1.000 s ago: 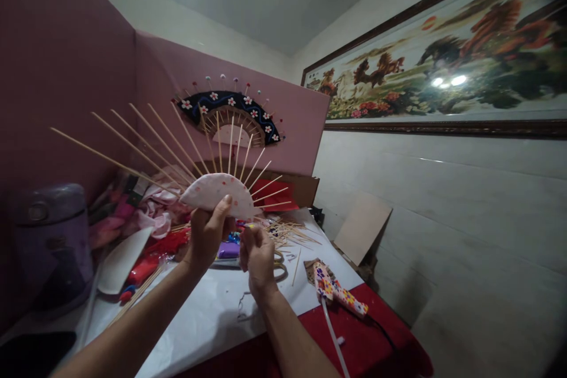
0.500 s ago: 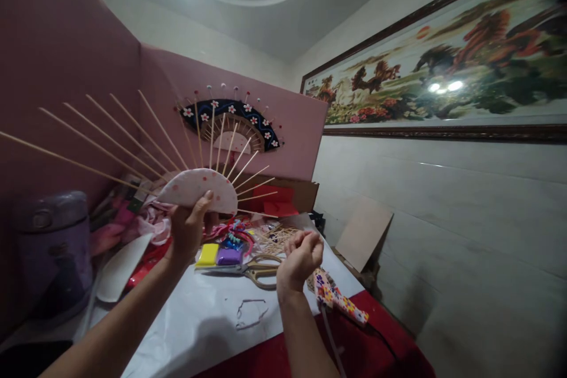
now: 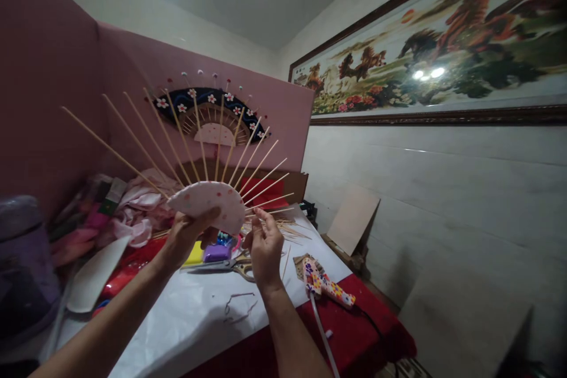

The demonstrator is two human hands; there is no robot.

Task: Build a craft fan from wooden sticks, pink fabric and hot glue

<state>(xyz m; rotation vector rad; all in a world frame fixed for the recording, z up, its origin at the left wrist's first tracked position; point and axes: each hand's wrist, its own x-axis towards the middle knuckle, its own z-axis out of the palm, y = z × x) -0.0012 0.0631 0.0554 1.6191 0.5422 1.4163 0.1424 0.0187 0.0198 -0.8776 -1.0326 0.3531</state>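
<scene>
A half-round base [image 3: 208, 198] covered in pale cloth with reddish dots has thin wooden sticks [image 3: 153, 142] fanning out of its curved edge. My left hand [image 3: 188, 233] grips this fan frame along its lower edge, thumb on the near face and the other fingers behind. At the right end, my right hand [image 3: 266, 242] is closed with its fingertips at the lowest stick, seemingly pinching it near the base. Behind the frame, a finished-looking fan [image 3: 212, 100] with a dark blue, flower-covered band is pinned to the pink board.
Scissors [image 3: 212, 266], a purple packet [image 3: 217, 253] and a yellow packet [image 3: 192, 255] lie on white sheeting [image 3: 177, 313]. Loose sticks [image 3: 295, 230] are beyond my right hand. A flower-patterned glue gun [image 3: 328, 286] rests on red cloth at right. A lilac container [image 3: 26, 266] stands far left.
The fan frame has turned and now faces me more, its sticks shifted rightward. My right hand has come up from the table to its right end. The view has swung slightly right.
</scene>
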